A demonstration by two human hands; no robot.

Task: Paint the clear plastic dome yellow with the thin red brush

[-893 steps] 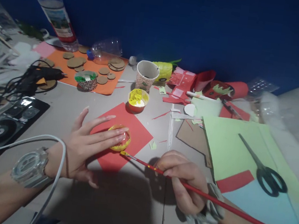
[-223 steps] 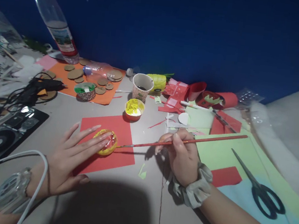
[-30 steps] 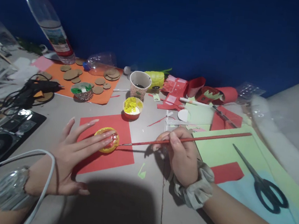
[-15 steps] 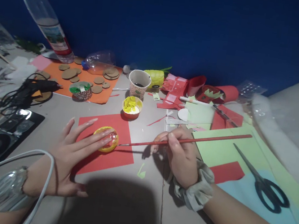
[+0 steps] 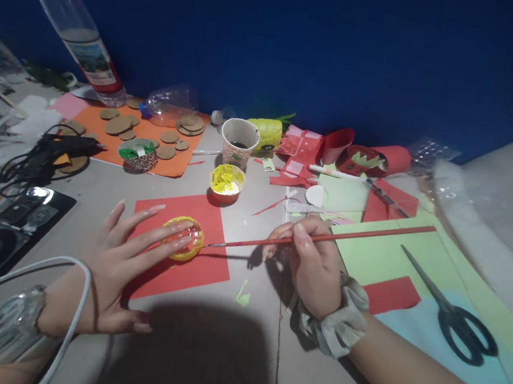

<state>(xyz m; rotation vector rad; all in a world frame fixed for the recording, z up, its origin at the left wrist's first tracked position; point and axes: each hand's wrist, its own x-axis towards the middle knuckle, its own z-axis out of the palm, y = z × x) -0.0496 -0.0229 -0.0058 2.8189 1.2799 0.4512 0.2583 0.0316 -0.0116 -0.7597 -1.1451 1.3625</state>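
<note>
My left hand (image 5: 121,262) lies with fingers spread, two fingertips resting on a small round clear piece with a yellow-painted rim (image 5: 193,253). That piece sits on a square of red paper (image 5: 208,279). Held in my right hand (image 5: 310,264) is a thin red paintbrush (image 5: 255,241), its tip at the right side of the yellow rim. Just behind the red paper stands a small cup (image 5: 225,197) with yellow paint (image 5: 224,179) in it. A patterned paper cup (image 5: 238,146) holding dark liquid is behind that.
Black-handled scissors (image 5: 449,315) lie on green and blue paper at right. Cardboard discs (image 5: 119,125) cover an orange sheet (image 5: 178,167). At left are a tall bottle (image 5: 90,59), a black glue gun (image 5: 75,148) and a white cable (image 5: 85,295). Red paper scraps lie at the back.
The brush tip has shifted slightly right and up along the yellow rim, with my right hand moving a little. My left hand stays almost in place.
</note>
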